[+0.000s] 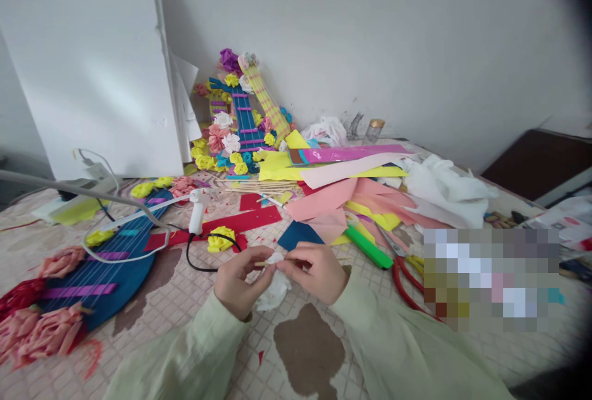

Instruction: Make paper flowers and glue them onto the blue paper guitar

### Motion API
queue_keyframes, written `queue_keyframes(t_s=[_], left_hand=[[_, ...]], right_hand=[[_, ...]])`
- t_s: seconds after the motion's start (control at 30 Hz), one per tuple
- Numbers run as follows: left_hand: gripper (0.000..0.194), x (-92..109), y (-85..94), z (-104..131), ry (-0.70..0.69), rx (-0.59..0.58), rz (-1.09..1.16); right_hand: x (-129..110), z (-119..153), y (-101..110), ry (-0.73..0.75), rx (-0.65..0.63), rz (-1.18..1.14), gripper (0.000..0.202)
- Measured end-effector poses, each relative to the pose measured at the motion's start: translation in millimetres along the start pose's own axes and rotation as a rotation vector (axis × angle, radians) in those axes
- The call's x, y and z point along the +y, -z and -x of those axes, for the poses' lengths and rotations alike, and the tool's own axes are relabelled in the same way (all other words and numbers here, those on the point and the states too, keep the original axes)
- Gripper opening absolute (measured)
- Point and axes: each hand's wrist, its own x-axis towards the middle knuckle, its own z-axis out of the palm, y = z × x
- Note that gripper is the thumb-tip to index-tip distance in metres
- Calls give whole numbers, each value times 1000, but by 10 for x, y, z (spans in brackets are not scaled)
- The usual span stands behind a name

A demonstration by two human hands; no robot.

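Near the middle of the table, white crepe paper (pixel 274 294) hangs from a thin wooden stick (pixel 259 263). My left hand (pixel 240 280) pinches the paper and the stick from the left side. Thumb and fingers of my right hand (pixel 319 269) are closed on the stick's other side, close to my left fingertips. The two hands almost touch, and the paper is bunched between them. A yellow paper flower (pixel 221 239) and a white glue gun (pixel 197 218) are just beyond my left hand.
On the left lies a blue paper guitar (pixel 124 277) with pink flowers. Red-handled scissors (pixel 403 283) and a green roll (pixel 369 247) are right of my hands. Behind are coloured paper sheets (pixel 324 200), wooden sticks (pixel 263 185) and decorated guitars (pixel 247 113) against the wall.
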Motion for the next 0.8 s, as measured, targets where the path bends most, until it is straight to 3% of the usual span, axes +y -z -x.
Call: queue_keyframes(t_s=[0.23,0.43,0.8], left_hand=[[19,54,12,16,-71,24,-157],[17,76,22,9,-101,29,-188],[17,105,-6,33,-61,44,-130]], right_hand=[[-13,-3,18,16,-14,55,39],[1,-2,20,61,-26,23,31],[-27,-6,55,62,-54,106,40]])
